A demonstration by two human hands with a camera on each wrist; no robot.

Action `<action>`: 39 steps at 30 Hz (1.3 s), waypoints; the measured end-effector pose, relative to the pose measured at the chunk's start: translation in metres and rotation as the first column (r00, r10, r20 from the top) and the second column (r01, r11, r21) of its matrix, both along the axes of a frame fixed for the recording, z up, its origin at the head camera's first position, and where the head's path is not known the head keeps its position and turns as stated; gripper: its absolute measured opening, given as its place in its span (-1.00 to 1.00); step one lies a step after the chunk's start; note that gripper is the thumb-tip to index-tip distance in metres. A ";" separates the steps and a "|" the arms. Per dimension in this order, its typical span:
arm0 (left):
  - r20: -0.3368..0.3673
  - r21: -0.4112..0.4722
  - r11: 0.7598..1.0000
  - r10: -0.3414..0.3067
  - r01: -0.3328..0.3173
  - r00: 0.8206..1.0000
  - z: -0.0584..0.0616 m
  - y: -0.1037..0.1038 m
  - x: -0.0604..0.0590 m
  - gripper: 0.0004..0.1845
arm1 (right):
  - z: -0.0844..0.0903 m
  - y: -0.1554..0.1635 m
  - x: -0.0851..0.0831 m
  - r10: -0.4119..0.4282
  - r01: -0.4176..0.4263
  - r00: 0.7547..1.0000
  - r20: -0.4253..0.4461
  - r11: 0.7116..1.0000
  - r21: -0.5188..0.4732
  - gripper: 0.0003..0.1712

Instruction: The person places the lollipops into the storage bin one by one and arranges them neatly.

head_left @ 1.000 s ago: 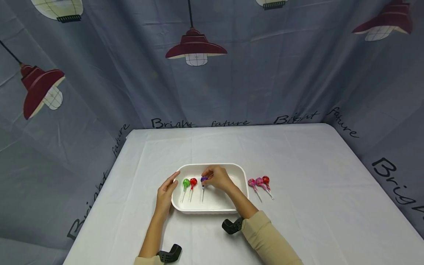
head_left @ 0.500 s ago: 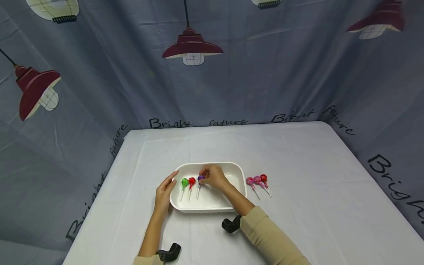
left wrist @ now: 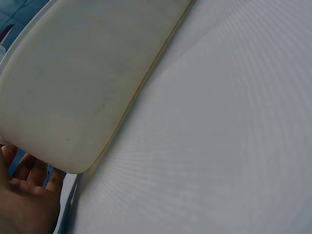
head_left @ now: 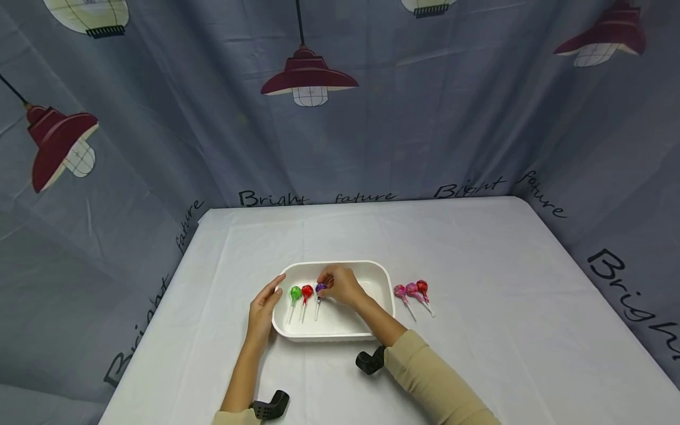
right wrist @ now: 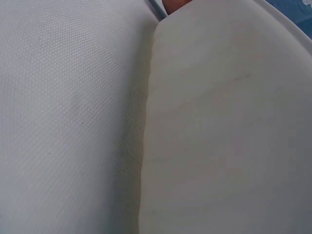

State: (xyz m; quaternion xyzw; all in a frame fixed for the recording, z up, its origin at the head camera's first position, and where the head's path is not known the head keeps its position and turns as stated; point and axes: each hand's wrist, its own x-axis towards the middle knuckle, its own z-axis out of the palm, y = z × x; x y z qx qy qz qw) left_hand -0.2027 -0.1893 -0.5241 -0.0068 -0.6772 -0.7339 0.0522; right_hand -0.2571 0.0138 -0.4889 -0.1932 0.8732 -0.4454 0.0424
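Note:
My right hand (head_left: pixel 344 287) pinches a purple-wrapped lollipop (head_left: pixel 320 288) by its head inside the white tray (head_left: pixel 345 327). The stick points toward the near side. Left of it lie a red lollipop (head_left: pixel 307 292) and a green lollipop (head_left: pixel 295 293), in a row with their heads away from me. My left hand (head_left: pixel 262 310) rests against the tray's left end, thumb and forefinger at the rim. In the left wrist view, the fingers (left wrist: pixel 36 170) extend past the tray's outer wall. The right wrist view shows mainly the tray's outer side (right wrist: pixel 219 122) and the cloth.
On the white-covered table (head_left: pixel 478 307), right of the tray, lie two pink lollipops (head_left: pixel 412 289) and another red lollipop (head_left: pixel 422 287). A grey curtain (head_left: pixel 404 130) printed with lamps and lettering hangs around the back and sides.
The right hand has shifted the purple lollipop slightly left, closer to the red one in the tray. The left hand stays at the tray's end. The head view has shifted a little.

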 end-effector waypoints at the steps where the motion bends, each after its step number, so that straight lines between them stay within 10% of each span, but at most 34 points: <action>1: 0.002 -0.001 1.000 0.000 0.000 1.000 0.000 0.000 0.000 -0.62 | 0.000 0.000 0.000 0.002 -0.002 1.000 0.000 1.000 0.001 -0.76; 39: 0.002 -0.011 1.000 0.013 -0.013 1.000 -0.003 0.000 -0.001 -0.63 | -0.002 0.000 0.001 0.044 -0.043 0.999 -0.022 0.998 0.038 -0.76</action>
